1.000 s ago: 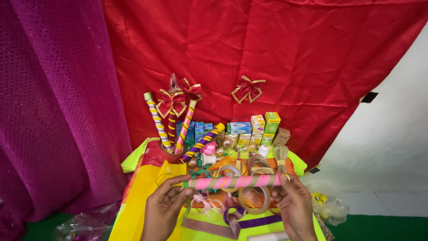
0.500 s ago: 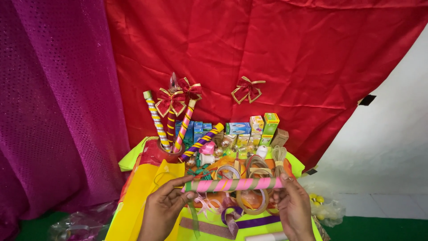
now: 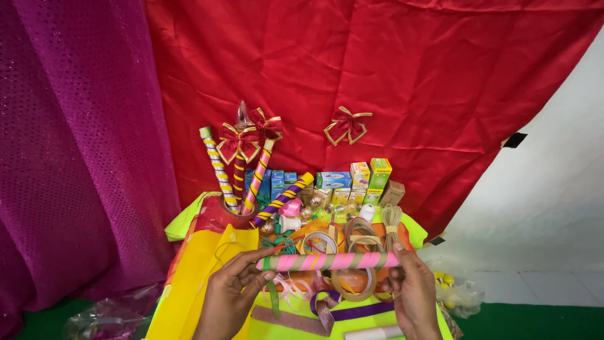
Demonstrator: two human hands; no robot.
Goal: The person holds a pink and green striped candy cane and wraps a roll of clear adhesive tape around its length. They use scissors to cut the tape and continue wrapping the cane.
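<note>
Crowding the held pink stick [image 3: 328,261]: tape rolls [image 3: 352,236], small boxes [image 3: 352,179].

pink stick [image 3: 327,261] in my fingers wound with tan-green spiral stripes, purple stick [image 3: 282,199] banded yellow, upright sticks [image 3: 236,176] striped pink, yellow and red, red bows [image 3: 347,124] edged gold, red cloth [image 3: 377,82] — magenta sequinned curtain [image 3: 69,151], yellow table cover [image 3: 201,264]

Glossy pink/gold ribbon is being shown wrapped round the tube [image 3: 328,261]; red backdrop [image 3: 377,82] is being seen as satiny cloth, purple curtain [image 3: 75,157] w/ sequin sparkle.
</note>
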